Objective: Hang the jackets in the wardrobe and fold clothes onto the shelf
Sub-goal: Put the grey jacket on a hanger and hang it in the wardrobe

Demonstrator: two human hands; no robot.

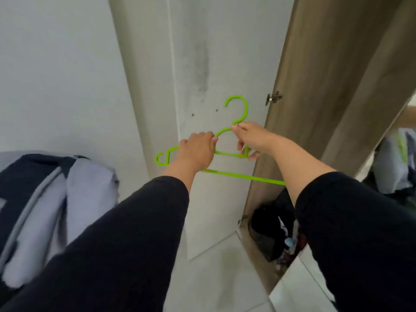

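Both hands grip 1 green hanger [236,175], held up before the open wardrobe door [225,64]: left hand [197,149] closed on its shoulder, right hand [249,138] pinching below the hook. Light, stiff plastic; best held near the neck.

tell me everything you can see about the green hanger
The green hanger is bright lime, looks like plastic, with a curled hook on top, sloping shoulders, a small inner crossbar, a long bottom bar and a notch hook at its left end. It is empty and held upright, slightly tilted, in front of the white wardrobe door. The left hand grips its left shoulder; the right hand pinches below the hook's neck.
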